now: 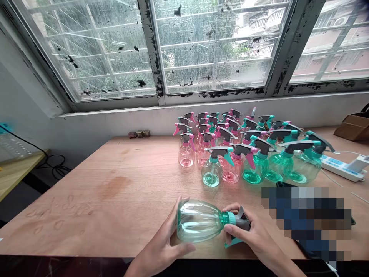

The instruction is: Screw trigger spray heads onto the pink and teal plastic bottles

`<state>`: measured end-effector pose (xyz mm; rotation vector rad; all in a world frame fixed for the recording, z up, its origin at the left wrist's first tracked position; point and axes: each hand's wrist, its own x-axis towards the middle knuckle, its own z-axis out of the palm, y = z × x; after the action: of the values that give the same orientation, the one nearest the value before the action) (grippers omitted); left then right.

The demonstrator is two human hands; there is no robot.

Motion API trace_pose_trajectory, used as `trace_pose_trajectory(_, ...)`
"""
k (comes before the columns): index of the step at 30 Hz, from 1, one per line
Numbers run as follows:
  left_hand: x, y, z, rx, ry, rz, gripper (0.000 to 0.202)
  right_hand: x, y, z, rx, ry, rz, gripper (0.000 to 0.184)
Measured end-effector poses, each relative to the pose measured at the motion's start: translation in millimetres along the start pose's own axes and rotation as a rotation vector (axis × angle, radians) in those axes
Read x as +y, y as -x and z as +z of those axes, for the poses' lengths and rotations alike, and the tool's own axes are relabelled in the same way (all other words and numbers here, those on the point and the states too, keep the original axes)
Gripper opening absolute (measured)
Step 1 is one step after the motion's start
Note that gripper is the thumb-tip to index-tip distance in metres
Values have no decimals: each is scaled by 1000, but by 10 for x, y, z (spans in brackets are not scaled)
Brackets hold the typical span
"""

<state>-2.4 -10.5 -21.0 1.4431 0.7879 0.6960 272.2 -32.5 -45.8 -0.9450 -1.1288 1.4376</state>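
A see-through green spray bottle [198, 221] lies sideways above the table's front edge, its base to the left and its grey and teal spray head [241, 221] to the right. My left hand [170, 236] is cupped round the base end, thumb below and fingers behind. My right hand [248, 231] is closed round the neck and spray head, with the thumb on the near side. The teal trigger [233, 242] points down toward me. Some fingers of both hands are hidden behind the bottle.
Several pink spray bottles [186, 154] and green spray bottles [211, 173] stand close together at the back right. A power strip [343, 168] with cables lies right of them. A blurred-out object [311, 223] lies on the wooden table [86, 192]. Small blocks [140, 134] sit by the wall.
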Motion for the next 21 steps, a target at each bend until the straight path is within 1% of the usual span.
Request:
trace_pose_trajectory(5,-2,-4,7,10,-30,13,99,-3,-11,11,25,-7,-2,31)
trace_pose_trajectory(9,-35,-2,-3,5,4,7,112,-11,-4,28,21,10,7,32)
trace_pose_trajectory(13,-15,10,-6,-3,31,-5,103,-24,7,32,11,25,11,31)
trace_pose_trajectory(15,-7,13,-9,-9,2,-4,104,-28,6,32,15,19,19,31)
trace_pose_trajectory(17,-17,10,-17,12,-56,12,100,-29,3,34,16,8,21,31)
trace_pose_trajectory(19,-41,1,-26,48,-110,29,92,-29,0,40,16,16,17,31)
trace_pose_trajectory(20,-53,-5,-28,61,-118,31,90,-30,0,43,18,24,14,31)
trace_pose_trajectory(21,-62,-12,-29,65,-105,27,93,-31,0,46,21,32,10,31)
